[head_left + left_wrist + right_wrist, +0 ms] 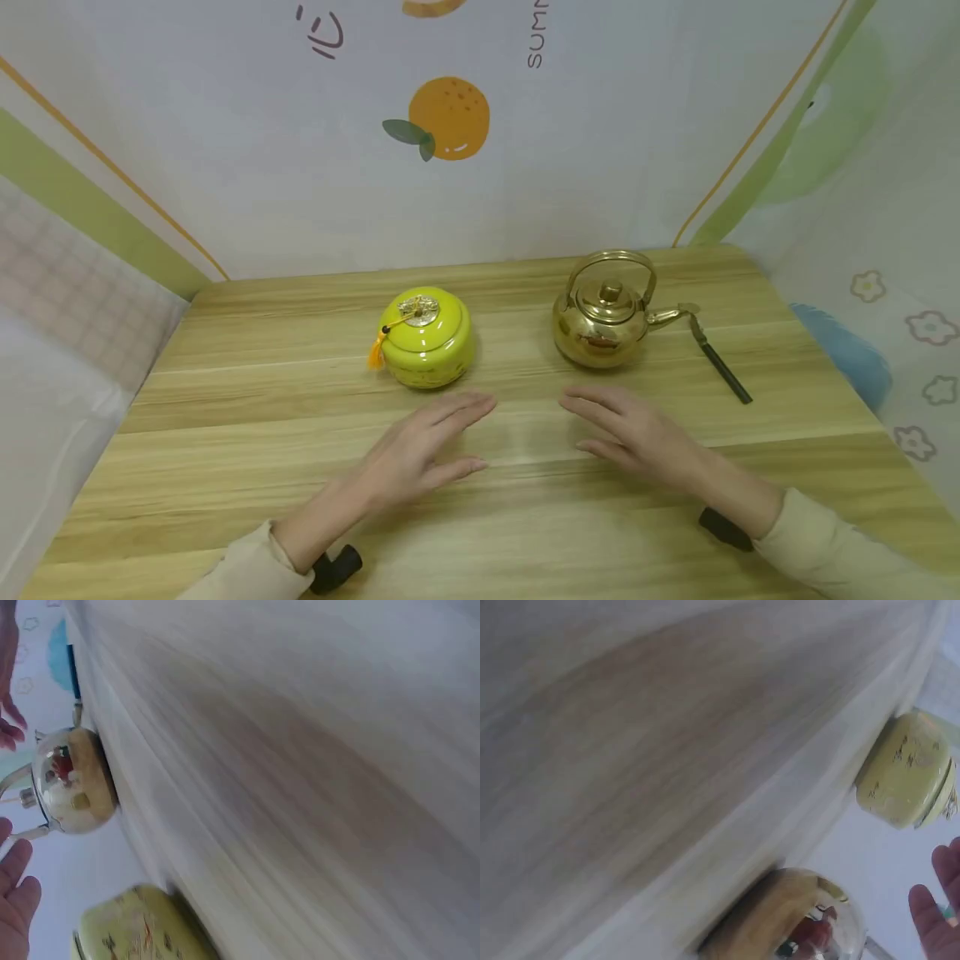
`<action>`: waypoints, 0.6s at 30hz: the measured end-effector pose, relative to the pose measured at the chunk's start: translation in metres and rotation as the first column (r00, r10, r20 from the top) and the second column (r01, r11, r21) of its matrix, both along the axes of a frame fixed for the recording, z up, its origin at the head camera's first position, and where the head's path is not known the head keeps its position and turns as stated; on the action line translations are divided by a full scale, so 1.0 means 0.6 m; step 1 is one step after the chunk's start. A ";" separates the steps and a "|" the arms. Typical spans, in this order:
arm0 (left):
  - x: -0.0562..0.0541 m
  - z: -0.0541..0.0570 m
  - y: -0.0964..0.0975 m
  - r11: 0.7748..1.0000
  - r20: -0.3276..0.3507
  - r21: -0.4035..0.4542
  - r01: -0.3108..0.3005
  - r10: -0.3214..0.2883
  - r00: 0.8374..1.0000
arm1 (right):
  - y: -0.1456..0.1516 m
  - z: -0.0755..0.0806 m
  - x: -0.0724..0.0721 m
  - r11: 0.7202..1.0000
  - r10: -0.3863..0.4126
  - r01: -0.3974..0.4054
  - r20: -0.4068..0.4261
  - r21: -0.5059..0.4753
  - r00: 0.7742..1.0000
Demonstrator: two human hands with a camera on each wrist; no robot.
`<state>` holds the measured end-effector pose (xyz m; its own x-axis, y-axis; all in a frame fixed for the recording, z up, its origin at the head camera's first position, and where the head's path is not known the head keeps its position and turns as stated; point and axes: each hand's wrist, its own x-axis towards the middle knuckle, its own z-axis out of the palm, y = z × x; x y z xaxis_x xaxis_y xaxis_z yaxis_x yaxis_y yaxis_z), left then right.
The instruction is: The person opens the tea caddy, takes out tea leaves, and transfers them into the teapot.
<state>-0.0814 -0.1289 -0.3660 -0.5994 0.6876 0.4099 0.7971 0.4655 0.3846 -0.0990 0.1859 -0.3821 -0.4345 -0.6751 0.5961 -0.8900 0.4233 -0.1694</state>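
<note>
My left hand [416, 458] hovers over the wooden table, fingers straight and thumb apart, holding nothing. Just beyond its fingertips sits a lidded yellow jar [431, 360] with a gold medallion and an orange tassel on top. Facing it, my right hand [637, 429] is also extended, palm inward and holding nothing. Behind that hand stands a shiny brass teapot [598, 340], its loop handle up and lid on. By the spout lies a slim tool [723, 369] with a dark handle and a brass-coloured head. Both wrist views show the jar [142, 930] and teapot [787, 919] apart from the hands.
The wood-grain table [247, 375] ends at the back against a white printed cloth [562, 167] with an orange drawing. Similar cloth hangs at both sides. Each wrist carries a black device [335, 570] below the sleeve.
</note>
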 end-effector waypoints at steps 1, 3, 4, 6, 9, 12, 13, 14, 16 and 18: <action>-0.001 -0.001 0.006 0.999 0.033 0.048 -0.020 0.018 0.999 | 0.001 0.000 -0.001 0.999 -0.026 0.027 0.033 -0.040 0.999; -0.003 -0.001 0.020 0.988 0.118 0.136 -0.074 0.058 0.991 | 0.006 -0.002 -0.004 0.986 -0.077 0.096 0.136 -0.136 0.988; -0.006 -0.002 0.029 0.979 0.165 0.178 -0.102 0.072 0.984 | 0.010 -0.002 -0.005 0.971 -0.110 0.149 0.207 -0.186 0.972; -0.013 -0.004 0.048 0.954 0.268 0.252 -0.161 0.091 0.959 | 0.020 -0.003 -0.010 0.922 -0.162 0.274 0.369 -0.275 0.915; -0.025 -0.004 0.076 0.901 0.426 0.360 -0.242 0.072 0.902 | 0.037 -0.003 -0.020 0.791 -0.178 0.481 0.612 -0.377 0.771; -0.041 -0.003 0.107 0.834 0.534 0.450 -0.321 0.037 0.844 | 0.053 -0.001 -0.033 0.621 -0.074 0.659 0.805 -0.426 0.589; -0.047 -0.003 0.117 0.811 0.557 0.473 -0.343 0.026 0.830 | 0.058 -0.001 -0.038 0.559 -0.014 0.705 0.845 -0.436 0.535; -0.053 -0.003 0.127 0.794 0.570 0.488 -0.363 0.025 0.821 | 0.062 -0.001 -0.043 0.501 0.054 0.741 0.871 -0.447 0.489; -0.065 -0.003 0.148 0.759 0.591 0.515 -0.397 0.021 0.807 | 0.068 -0.001 -0.054 0.397 0.178 0.801 0.894 -0.448 0.412; -0.076 -0.003 0.169 0.732 0.604 0.536 -0.421 0.016 0.797 | 0.072 0.000 -0.065 0.314 0.278 0.849 0.896 -0.425 0.346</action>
